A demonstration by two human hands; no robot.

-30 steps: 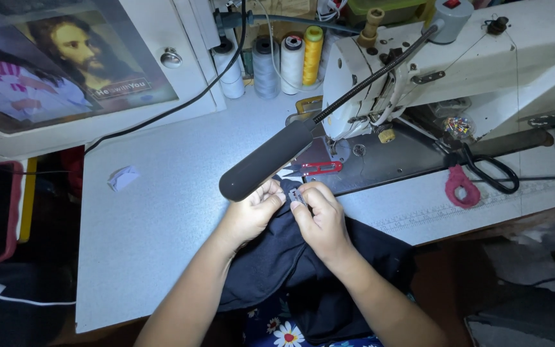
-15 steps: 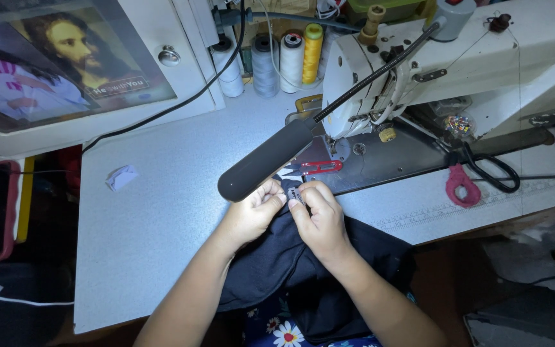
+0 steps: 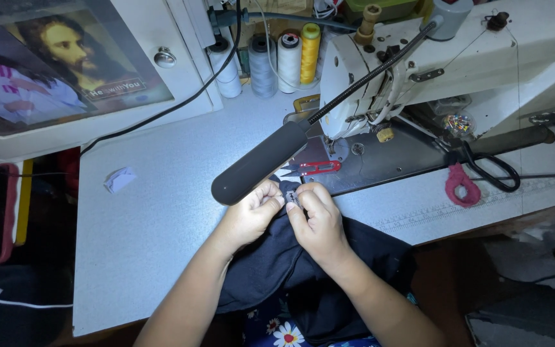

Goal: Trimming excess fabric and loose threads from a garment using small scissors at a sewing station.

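left hand (image 3: 252,215): pinching the dark navy fabric (image 3: 303,276) edge
right hand (image 3: 316,218): pinching a small pale bit on it, fingertips meeting (equally near)
fabric: trails toward the body
red thread snips (image 3: 313,169): just beyond
sewing machine (image 3: 457,58): farther right

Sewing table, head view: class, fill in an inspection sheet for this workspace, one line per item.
Surface: grey table, lit from above.
Job's things: dark fabric; small piece pinched at its top edge.
Clutter: red snips, scissors, crumpled scrap, thread cones.
Grippers: left hand and right hand, fingers pinching the fabric.
Cables: black cable.
Surroundings: sewing machine, lamp, framed picture.
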